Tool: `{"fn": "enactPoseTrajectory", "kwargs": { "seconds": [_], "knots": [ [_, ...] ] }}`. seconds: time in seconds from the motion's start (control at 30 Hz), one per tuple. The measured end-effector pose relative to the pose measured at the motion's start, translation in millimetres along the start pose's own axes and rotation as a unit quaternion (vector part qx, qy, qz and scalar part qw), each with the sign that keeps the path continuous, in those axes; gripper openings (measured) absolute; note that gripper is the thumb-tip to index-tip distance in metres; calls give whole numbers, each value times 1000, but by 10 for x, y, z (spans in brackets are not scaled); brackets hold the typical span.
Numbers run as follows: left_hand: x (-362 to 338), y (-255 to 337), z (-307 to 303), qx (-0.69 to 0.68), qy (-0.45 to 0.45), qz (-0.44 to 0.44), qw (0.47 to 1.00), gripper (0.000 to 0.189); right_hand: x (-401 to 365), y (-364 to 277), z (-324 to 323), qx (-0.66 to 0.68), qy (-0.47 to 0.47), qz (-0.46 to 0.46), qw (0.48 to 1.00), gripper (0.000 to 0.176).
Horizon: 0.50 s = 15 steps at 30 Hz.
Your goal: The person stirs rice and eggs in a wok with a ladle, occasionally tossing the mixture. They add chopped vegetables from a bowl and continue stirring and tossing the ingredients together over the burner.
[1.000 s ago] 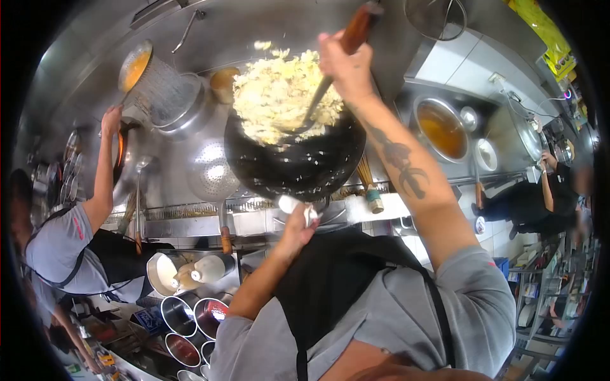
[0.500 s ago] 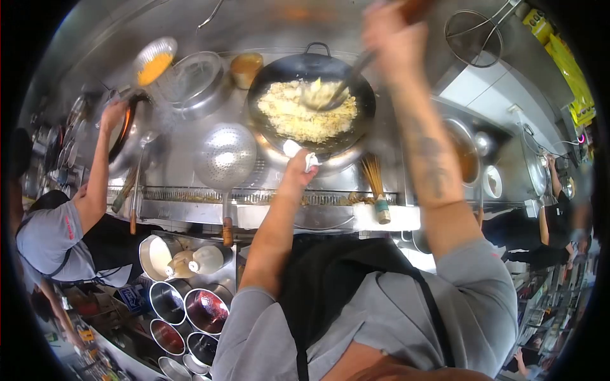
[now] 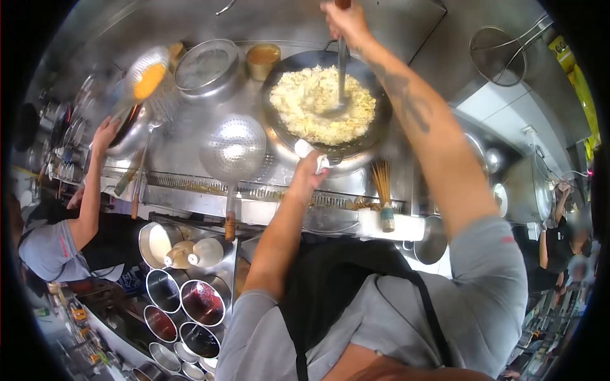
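Clamping a white cloth (image 3: 305, 149) round the near handle of the black wok (image 3: 376, 130), the left hand (image 3: 309, 174) has its grip closed tight. The right hand (image 3: 343, 22), at the top edge, is closed on the ladle (image 3: 342, 70), whose bowl dips into the fried rice (image 3: 305, 105). Pale yellow and clumpy, the rice fills the wok, which sits at the steel desk (image 3: 184, 149). A perforated strainer (image 3: 233, 149) lies just left of the wok, and a bamboo brush (image 3: 383, 190) stands to its right. Farther left, a co-worker's hand (image 3: 105, 133) holds a sieve (image 3: 149, 79) of orange food.

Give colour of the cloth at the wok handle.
White. The cloth sits under the left hand on the dark wok; head view shows it best.
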State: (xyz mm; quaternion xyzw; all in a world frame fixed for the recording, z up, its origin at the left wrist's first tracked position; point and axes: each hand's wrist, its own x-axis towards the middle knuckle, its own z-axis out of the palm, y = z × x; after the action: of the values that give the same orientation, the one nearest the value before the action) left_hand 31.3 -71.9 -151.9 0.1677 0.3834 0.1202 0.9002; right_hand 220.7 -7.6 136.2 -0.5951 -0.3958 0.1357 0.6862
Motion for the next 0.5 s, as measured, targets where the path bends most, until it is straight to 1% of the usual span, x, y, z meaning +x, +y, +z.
{"fn": "enactPoseTrajectory", "kwargs": {
  "seconds": [0.03, 0.07, 0.1, 0.17, 0.2, 0.23, 0.27, 0.37, 0.4, 0.43, 0.47, 0.5],
  "knots": [
    [24, 1, 13, 1, -23, 0, 1000, 6, 52, -254, 22, -28, 10, 3, 1000, 32],
    [54, -7, -1, -3, -45, 2, 999, 6, 14, -429, 33, 0, -5, -40, 999, 32],
    [65, -30, -51, -7, -63, 1, 998, 6, -9, -567, 82, -14, 18, -59, 998, 32],
    [84, 12, -61, -10, -61, 7, 998, 7, -146, -481, 124, 14, 18, -51, 998, 28],
    [70, 31, -35, -22, -64, 16, 998, 9, -134, -163, 220, 43, -25, -33, 998, 26],
    [30, -34, -68, -27, -65, 17, 997, 11, -256, -14, 337, 72, -58, -9, 996, 24],
    [33, -24, -32, -1, -5, 5, 1000, 11, -133, -38, 331, 42, -73, 40, 996, 21],
    [109, -73, -63, -32, -59, -5, 998, 12, -141, -422, 296, 59, -239, -26, 969, 19],
    [86, -53, -29, -34, -25, -15, 999, 13, -443, -622, 290, 5, -146, -81, 986, 18],
    [32, -45, 6, -38, -8, -12, 999, 12, -457, -342, 279, -29, -97, -142, 985, 18],
    [-58, -60, 9, -37, 13, -15, 999, 12, -526, 165, 224, -62, -41, -197, 978, 17],
    [-69, -19, 74, -31, 23, -10, 999, 12, -445, 462, 150, -98, 16, -264, 959, 17]
  ]
}}
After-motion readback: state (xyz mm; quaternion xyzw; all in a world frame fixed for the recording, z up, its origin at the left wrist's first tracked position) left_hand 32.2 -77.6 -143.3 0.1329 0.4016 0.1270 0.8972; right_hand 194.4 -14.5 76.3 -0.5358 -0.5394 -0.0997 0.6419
